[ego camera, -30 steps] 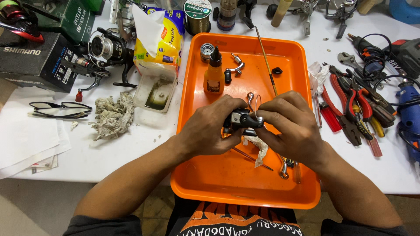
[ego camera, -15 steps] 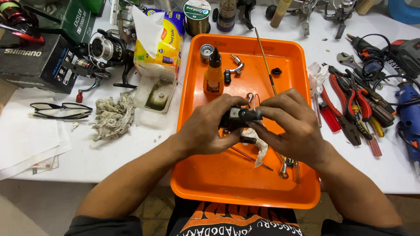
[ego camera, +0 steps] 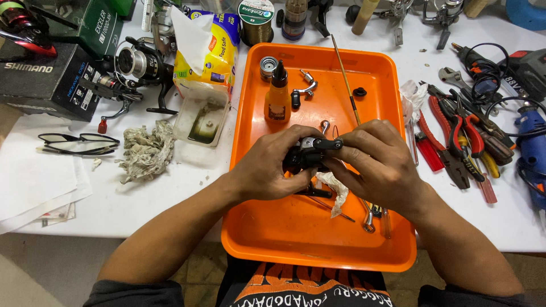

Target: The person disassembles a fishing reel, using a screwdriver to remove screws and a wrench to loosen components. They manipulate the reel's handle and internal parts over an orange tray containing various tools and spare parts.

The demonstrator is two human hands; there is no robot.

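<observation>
A small black fishing reel body (ego camera: 307,154) is held above the middle of an orange tray (ego camera: 296,244), between two bare hands. The left hand (ego camera: 267,170) wraps around the reel's left side, its grip closed on the body with the thumb lying underneath. The right hand (ego camera: 378,165) closes on the reel's right side, fingers curled over the top and pinching a short black arm that sticks out from it. A crumpled scrap of white paper (ego camera: 335,190) hangs just below the reel, touching the right hand.

In the tray, beyond the hands, stand a small orange bottle with a black tip (ego camera: 277,96), a round metal part (ego camera: 268,67), a bent metal handle piece (ego camera: 304,91) and a small black cap (ego camera: 359,91). A thin rod (ego camera: 344,77) lies slanted across the tray's far right side. Small metal tools (ego camera: 369,219) lie on the tray floor near the right wrist.

The tray sits on a white table (ego camera: 187,187). To its left are a clear plastic tub (ego camera: 200,119), a dirty rag (ego camera: 147,150), a pair of glasses (ego camera: 77,143), a yellow tissue pack (ego camera: 207,48), a complete fishing reel (ego camera: 139,65) and a black box (ego camera: 42,79). To the right lie red-handled pliers (ego camera: 460,131) and a blue power tool (ego camera: 532,142).
</observation>
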